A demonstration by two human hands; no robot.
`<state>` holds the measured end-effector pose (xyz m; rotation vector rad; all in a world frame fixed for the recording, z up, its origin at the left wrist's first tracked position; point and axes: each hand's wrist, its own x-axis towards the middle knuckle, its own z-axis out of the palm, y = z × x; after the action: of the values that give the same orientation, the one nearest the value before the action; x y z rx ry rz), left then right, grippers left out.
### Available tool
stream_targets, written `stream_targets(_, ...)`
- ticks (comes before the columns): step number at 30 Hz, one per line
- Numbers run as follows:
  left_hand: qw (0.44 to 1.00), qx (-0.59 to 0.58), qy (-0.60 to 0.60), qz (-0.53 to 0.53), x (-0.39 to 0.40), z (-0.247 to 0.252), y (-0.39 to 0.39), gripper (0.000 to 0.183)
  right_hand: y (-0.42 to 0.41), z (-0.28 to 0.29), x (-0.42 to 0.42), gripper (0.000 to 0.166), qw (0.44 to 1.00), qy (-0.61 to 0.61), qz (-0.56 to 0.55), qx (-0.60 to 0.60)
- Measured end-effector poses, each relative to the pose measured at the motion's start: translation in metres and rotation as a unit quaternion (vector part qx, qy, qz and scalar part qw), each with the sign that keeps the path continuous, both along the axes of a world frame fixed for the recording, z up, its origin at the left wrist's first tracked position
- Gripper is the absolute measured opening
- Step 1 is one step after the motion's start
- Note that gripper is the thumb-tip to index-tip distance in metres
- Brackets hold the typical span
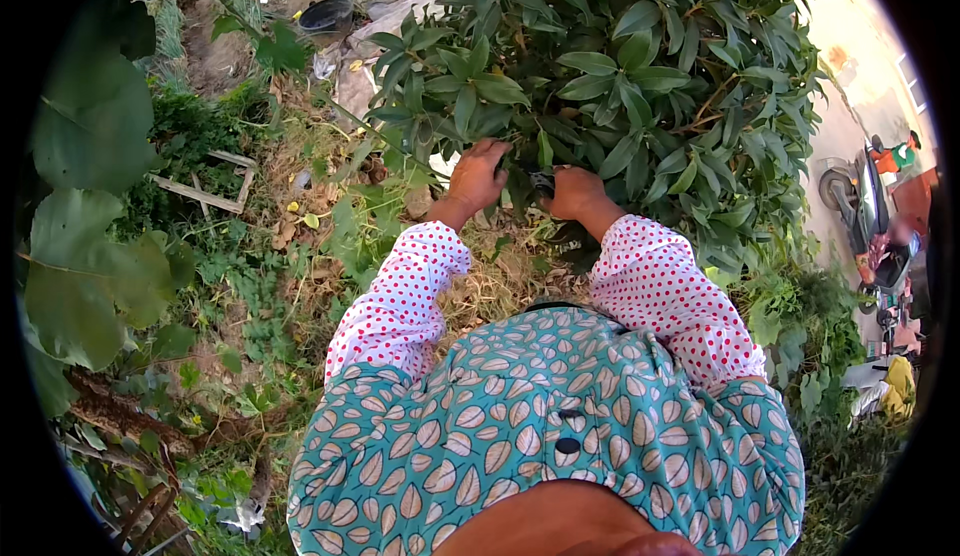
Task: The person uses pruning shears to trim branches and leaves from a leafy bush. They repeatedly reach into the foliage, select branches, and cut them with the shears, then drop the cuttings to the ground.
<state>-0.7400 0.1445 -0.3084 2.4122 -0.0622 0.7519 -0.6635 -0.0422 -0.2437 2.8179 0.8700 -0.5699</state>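
My left hand reaches to the lower edge of a leafy shrub. Its fingers curl in among the leaves, and what lies under the fingertips is hidden. Close beside it, my right hand is closed around a dark hand tool, perhaps pruning shears, mostly covered by fingers and foliage. One bright green leaf stands upright between the two hands. White sleeve covers with red dots reach to both wrists.
Large leaves hang close on the left, above a thick brown branch. A wooden frame lies among weeds. Farther off stands a black bucket. Motorbikes and people are along the paved strip at right.
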Motion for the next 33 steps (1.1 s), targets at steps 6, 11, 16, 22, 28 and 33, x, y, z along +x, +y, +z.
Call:
stream_targets(6,0.996,-0.073,0.048,0.017,0.013,-0.013,0.012,0.039,-0.032,-0.009,0.037,0.086,0.956,0.074,-0.209,0.192)
stream_targets(11,0.995,-0.048,0.076,0.032,0.014,-0.034,0.020,0.039,-0.075,-0.015,0.047,0.082,0.679,0.224,-0.478,0.510)
stream_targets(16,0.992,-0.020,0.118,0.050,0.020,-0.035,0.016,0.044,-0.073,-0.014,0.025,0.072,0.901,0.120,-0.268,0.320)
stream_targets(22,0.992,-0.011,0.117,0.048,0.024,-0.036,0.018,0.046,-0.057,0.037,-0.011,0.076,0.940,0.006,-0.045,0.338)
stream_targets(28,0.989,-0.001,0.142,0.045,0.030,-0.036,0.014,0.052,-0.093,0.096,-0.016,0.069,0.764,-0.192,-0.014,0.616)
stream_targets(33,0.987,0.007,0.157,0.042,0.032,-0.032,0.010,0.056,-0.168,0.124,0.004,0.046,0.558,-0.250,-0.148,0.778)
